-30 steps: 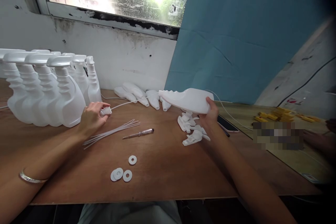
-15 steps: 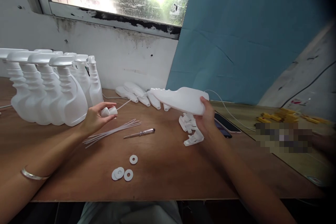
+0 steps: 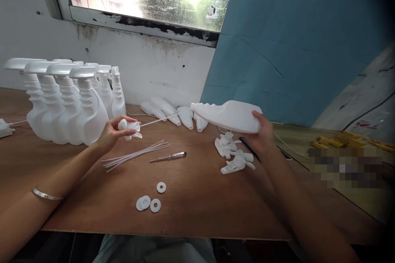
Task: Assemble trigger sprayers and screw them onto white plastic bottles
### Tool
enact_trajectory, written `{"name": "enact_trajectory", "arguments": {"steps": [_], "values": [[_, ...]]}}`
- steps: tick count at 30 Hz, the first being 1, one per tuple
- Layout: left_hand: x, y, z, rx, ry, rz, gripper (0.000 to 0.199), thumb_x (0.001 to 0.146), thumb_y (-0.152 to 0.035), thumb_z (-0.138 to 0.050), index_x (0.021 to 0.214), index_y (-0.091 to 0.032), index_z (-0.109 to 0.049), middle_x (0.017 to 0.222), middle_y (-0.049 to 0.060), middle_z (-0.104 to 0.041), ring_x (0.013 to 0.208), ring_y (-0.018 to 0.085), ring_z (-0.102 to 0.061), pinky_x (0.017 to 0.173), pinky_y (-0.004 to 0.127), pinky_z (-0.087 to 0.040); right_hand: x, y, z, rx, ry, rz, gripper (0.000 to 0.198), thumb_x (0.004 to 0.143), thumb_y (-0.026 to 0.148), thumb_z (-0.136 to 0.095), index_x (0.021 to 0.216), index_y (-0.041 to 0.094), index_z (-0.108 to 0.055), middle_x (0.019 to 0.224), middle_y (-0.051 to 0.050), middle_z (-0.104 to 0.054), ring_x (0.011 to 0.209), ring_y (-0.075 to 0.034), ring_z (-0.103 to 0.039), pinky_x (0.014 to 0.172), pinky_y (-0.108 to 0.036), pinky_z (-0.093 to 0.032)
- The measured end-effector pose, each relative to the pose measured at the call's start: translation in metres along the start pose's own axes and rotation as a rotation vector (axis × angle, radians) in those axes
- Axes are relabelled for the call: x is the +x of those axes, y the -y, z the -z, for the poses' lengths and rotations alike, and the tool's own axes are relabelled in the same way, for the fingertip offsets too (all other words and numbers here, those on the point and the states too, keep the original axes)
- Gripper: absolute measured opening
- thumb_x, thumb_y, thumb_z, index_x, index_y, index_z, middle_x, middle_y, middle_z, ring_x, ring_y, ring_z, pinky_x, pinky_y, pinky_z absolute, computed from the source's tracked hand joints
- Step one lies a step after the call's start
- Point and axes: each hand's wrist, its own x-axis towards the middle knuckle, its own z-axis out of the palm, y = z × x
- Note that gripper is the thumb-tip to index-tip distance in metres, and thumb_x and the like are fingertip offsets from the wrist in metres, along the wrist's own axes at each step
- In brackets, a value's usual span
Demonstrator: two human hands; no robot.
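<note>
My left hand (image 3: 113,132) pinches a white trigger spray head (image 3: 133,126), its thin dip tube (image 3: 157,121) pointing right. My right hand (image 3: 263,131) grips the base of a white plastic bottle (image 3: 230,116), held sideways above the table with its neck to the left. The tube's tip and the bottle neck are apart. Below the bottle lie loose white spray heads (image 3: 237,163). Between my hands, several thin white tubes (image 3: 132,155) and a small screwdriver (image 3: 169,156) rest on the wood. Nearer me lie several white washers (image 3: 155,205).
Assembled spray bottles (image 3: 89,111) stand in rows at the left. More bare bottles (image 3: 166,109) lie by the wall. Phones (image 3: 250,148) sit behind my right wrist. Yellow parts (image 3: 342,139) are at the far right, near a blurred patch. A white plug (image 3: 6,127) lies far left.
My right hand and the bottle have moved right, farther from my left hand. The spray head in my left hand has turned, showing its trigger. The view has shifted slightly left.
</note>
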Motion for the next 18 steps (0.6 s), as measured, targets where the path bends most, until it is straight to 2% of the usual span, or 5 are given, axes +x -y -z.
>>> {"name": "enact_trajectory", "arguments": {"steps": [5, 8, 11, 14, 18], "values": [[0.000, -0.004, -0.001, -0.148, 0.103, 0.148, 0.037, 0.059, -0.034, -0.072, 0.091, -0.020, -0.062, 0.082, 0.007, -0.066, 0.070, 0.021, -0.061, 0.052, 0.028, -0.052, 0.008, -0.001, 0.013, -0.041, -0.001, -0.083, 0.011, 0.072, 0.016, -0.057, 0.083, 0.018, -0.060, 0.078, 0.001, -0.063, 0.066, -0.011, -0.060, 0.047, -0.018, -0.051], [0.003, -0.004, -0.002, -0.192, 0.037, 0.220, 0.036, 0.067, -0.038, -0.065, 0.096, -0.018, -0.057, 0.078, 0.006, -0.065, 0.059, 0.014, -0.058, 0.048, 0.023, -0.049, 0.002, -0.004, 0.010, -0.028, 0.022, -0.109, 0.011, 0.073, 0.017, -0.056, 0.084, 0.018, -0.060, 0.077, 0.001, -0.064, 0.064, -0.011, -0.060, 0.047, -0.018, -0.051], [0.008, 0.001, 0.000, -0.216, -0.071, 0.274, 0.032, 0.068, -0.039, -0.062, 0.089, -0.015, -0.057, 0.071, 0.003, -0.063, 0.050, 0.009, -0.053, 0.042, 0.018, -0.045, -0.006, -0.004, 0.002, -0.048, 0.060, -0.125, 0.012, 0.074, 0.019, -0.055, 0.084, 0.018, -0.060, 0.076, 0.001, -0.063, 0.061, -0.011, -0.059, 0.045, -0.019, -0.049], [0.012, 0.006, 0.004, -0.214, -0.157, 0.319, 0.032, 0.066, -0.038, -0.063, 0.086, -0.014, -0.055, 0.067, 0.002, -0.061, 0.048, 0.009, -0.051, 0.040, 0.017, -0.044, -0.012, -0.004, -0.004, -0.103, 0.078, -0.122, 0.011, 0.074, 0.019, -0.055, 0.083, 0.016, -0.061, 0.071, 0.001, -0.062, 0.056, -0.011, -0.057, 0.043, -0.020, -0.047], [0.011, 0.005, 0.005, -0.145, -0.196, 0.266, 0.033, 0.064, -0.041, -0.065, 0.083, -0.015, -0.055, 0.064, 0.000, -0.057, 0.050, 0.010, -0.052, 0.037, 0.017, -0.040, -0.015, -0.007, -0.005, -0.225, 0.080, -0.080, 0.009, 0.071, 0.019, -0.060, 0.079, 0.015, -0.061, 0.068, 0.000, -0.062, 0.055, -0.011, -0.056, 0.042, -0.019, -0.046]]}}
